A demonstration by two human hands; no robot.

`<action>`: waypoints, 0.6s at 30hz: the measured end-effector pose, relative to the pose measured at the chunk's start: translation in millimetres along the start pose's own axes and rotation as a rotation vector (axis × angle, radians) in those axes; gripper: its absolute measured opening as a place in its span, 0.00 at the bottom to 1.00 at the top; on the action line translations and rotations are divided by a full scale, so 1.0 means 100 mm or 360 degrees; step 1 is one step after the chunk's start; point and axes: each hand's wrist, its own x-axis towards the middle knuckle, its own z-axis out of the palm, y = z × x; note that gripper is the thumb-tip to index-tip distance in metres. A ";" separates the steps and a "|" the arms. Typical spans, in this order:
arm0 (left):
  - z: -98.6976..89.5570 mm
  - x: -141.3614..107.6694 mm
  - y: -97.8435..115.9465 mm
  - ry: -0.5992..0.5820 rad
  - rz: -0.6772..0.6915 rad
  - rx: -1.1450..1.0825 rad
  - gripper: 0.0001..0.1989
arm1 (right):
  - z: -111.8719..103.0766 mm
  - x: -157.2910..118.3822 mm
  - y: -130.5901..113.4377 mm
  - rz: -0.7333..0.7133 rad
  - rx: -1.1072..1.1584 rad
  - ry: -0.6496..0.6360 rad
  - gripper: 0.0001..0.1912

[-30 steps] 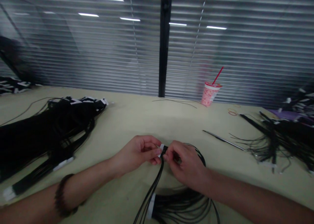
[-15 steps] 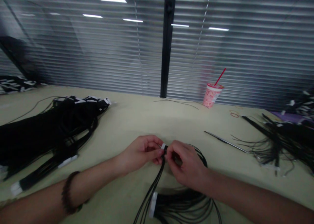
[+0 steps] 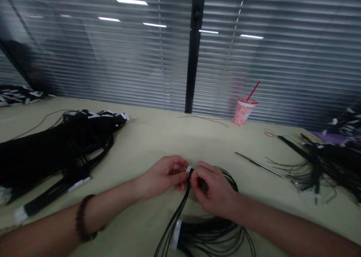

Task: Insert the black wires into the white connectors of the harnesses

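Near the front middle of the table, my left hand [image 3: 163,177] pinches a small white connector [image 3: 189,169] between thumb and fingers. My right hand [image 3: 214,189] is closed right beside it, thumb and forefinger pinching the black wires [image 3: 180,208] where they meet the connector. The exact spot under the right fingertips is hidden. From there several wires run down to the front edge of the view, and others loop behind my right hand. A longer white connector [image 3: 176,234] on the same bunch lies on the table below my hands.
A large pile of black cables [image 3: 56,144] with white ends lies at left. On the right are a metal pointed tool [image 3: 259,164], loose black wires [image 3: 307,170] and rubber bands [image 3: 269,134]. A pink cup [image 3: 243,112] with a straw stands before the window blinds [image 3: 126,61].
The view has shifted very slightly. Both hands keep their grip at the connector, with only a tiny movement of the right fingers.
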 end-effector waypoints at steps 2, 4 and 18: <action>0.00 0.00 0.00 0.0006 -0.0015 -0.0012 0.09 | 0.00 0.01 0.01 -0.0004 0.0039 0.0016 0.07; -0.01 0.00 0.02 0.0021 -0.0043 -0.0029 0.09 | 0.00 0.01 0.03 -0.0019 0.0100 0.0040 0.08; -0.05 0.02 0.02 0.0061 -0.0040 -0.0125 0.10 | -0.05 0.05 0.10 -0.0022 0.0224 0.0006 0.07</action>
